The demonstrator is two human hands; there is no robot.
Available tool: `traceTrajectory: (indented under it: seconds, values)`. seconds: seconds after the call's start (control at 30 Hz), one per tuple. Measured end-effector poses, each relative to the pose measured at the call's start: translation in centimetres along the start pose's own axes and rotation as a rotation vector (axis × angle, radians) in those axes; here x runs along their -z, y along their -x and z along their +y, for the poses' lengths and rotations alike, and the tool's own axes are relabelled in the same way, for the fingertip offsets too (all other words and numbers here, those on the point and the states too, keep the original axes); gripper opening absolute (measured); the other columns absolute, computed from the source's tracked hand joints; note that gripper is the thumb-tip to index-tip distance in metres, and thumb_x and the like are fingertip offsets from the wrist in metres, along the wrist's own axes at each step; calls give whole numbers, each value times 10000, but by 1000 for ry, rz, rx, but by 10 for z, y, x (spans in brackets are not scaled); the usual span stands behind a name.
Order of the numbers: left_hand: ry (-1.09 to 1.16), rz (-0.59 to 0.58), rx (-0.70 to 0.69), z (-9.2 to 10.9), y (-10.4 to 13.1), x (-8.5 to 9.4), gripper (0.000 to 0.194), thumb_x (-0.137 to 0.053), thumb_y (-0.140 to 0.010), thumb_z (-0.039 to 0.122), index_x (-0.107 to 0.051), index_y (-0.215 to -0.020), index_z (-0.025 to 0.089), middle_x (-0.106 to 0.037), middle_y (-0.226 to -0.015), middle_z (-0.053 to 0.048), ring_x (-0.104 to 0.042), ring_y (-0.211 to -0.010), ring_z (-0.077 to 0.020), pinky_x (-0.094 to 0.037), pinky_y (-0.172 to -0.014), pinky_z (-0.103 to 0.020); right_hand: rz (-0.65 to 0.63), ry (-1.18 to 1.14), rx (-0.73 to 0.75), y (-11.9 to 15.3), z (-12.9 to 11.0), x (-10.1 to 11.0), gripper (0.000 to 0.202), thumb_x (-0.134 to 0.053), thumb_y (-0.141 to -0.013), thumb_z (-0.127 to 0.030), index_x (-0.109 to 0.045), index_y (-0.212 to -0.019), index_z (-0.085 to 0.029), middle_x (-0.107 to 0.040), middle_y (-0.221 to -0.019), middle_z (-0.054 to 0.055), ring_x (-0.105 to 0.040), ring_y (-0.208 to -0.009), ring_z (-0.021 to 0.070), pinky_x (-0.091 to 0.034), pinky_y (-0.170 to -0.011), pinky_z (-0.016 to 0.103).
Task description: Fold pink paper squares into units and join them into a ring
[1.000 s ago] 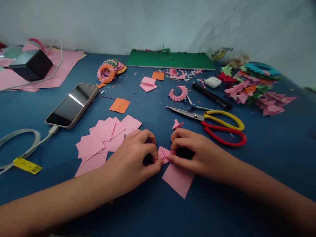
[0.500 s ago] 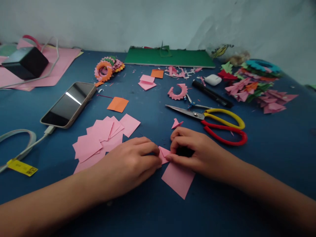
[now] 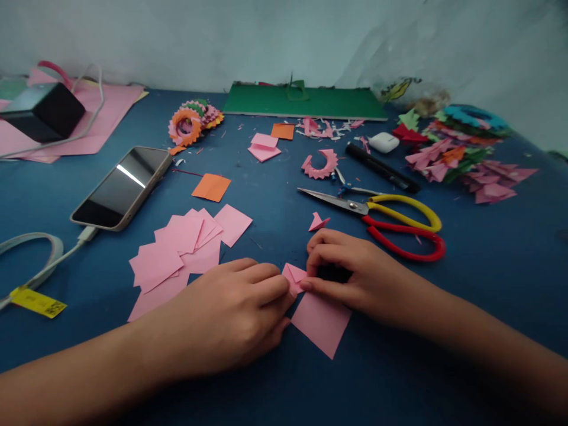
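A small folded piece of pink paper (image 3: 293,274) lies between my hands near the middle. My right hand (image 3: 339,266) pinches its right edge between thumb and fingertips. The curled fingers of my left hand (image 3: 248,307) press on its lower left side; their tips are partly hidden. Under my right hand a flat pink paper square (image 3: 322,325) sticks out toward me. Just beyond that hand is a small folded pink piece (image 3: 318,222). To the left spreads an overlapping pile of pink squares (image 3: 180,234), partly covered by my left arm.
Scissors (image 3: 355,206) with yellow and red handles lie right of centre, near a black pen (image 3: 381,167). A phone (image 3: 122,188) with a cable rests at left. Folded paper pieces (image 3: 461,154) are heaped at back right. A green board (image 3: 306,103) lies along the wall.
My left hand has shifted slightly down and toward me along the folded pink paper, uncovering more of its top. My right hand keeps its pinch almost unmoved.
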State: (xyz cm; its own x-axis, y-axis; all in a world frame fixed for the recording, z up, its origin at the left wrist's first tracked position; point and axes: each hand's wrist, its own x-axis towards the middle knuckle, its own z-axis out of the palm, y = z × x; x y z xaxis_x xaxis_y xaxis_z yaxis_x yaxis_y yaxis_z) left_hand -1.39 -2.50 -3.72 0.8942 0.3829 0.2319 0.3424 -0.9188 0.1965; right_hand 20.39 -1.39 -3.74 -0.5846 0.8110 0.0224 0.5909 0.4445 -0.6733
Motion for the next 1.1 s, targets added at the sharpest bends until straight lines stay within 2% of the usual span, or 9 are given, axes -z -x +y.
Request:
traceTrajectory:
  seconds: [0.3,0.47,0.63,0.67,0.8,0.87,0.97,1.1]
  values:
    - [-63,-76,16,3,-2,0,269,-410,-914,220,-633,-1005,99,-611,-840,-64,-576,-777,-198,-520,-636,-345,14,28,-27,1,-3,-3,141,-667,-779,-269,-569,-737,-176,-549,-839,22,-531,-752,138,-441,-652,260]
    - [-39,-127,21,2,-5,4,272,-413,-901,220,-646,-985,108,-602,-840,-53,-559,-765,-194,-523,-657,-360,-8,17,-62,-1,-6,-1,118,-671,-779,-242,-574,-761,-179,-542,-823,9,-518,-726,123,-423,-632,241]
    - [58,-159,85,-2,-1,13,270,-412,-890,209,-673,-922,147,-637,-895,-53,-586,-813,-190,-507,-706,-359,-90,1,-81,0,0,11,49,-637,-800,-209,-596,-781,-193,-554,-844,8,-541,-753,129,-444,-656,246]
    - [86,-154,97,-3,0,14,264,-423,-887,214,-682,-895,164,-647,-919,-47,-593,-831,-189,-502,-712,-353,-110,-7,-75,1,1,14,17,-617,-812,-191,-609,-798,-197,-556,-866,14,-549,-777,132,-453,-683,252]
    - [231,-65,149,-9,0,12,208,-494,-867,225,-681,-785,183,-672,-913,-26,-607,-835,-166,-485,-724,-311,-140,-10,19,5,2,17,100,-569,-837,-164,-647,-873,-215,-543,-949,27,-560,-863,133,-457,-771,262]
    - [291,-19,183,-11,-2,7,150,-539,-852,226,-655,-774,171,-666,-898,-25,-600,-818,-155,-473,-730,-298,-129,7,59,5,2,15,67,-612,-816,-209,-645,-875,-204,-542,-951,26,-560,-857,132,-453,-760,256]
    - [323,-4,238,-13,-6,0,83,-568,-837,212,-609,-794,154,-635,-863,-31,-577,-811,-155,-458,-717,-289,-95,35,122,4,4,9,141,-676,-774,-290,-639,-864,-190,-550,-929,26,-559,-829,136,-449,-734,256]
    - [286,35,239,-11,-7,-4,133,-509,-864,182,-594,-770,145,-619,-849,-35,-571,-801,-146,-456,-716,-269,-56,96,228,2,11,3,93,-610,-833,-258,-641,-889,-190,-571,-915,36,-561,-819,136,-442,-715,251]
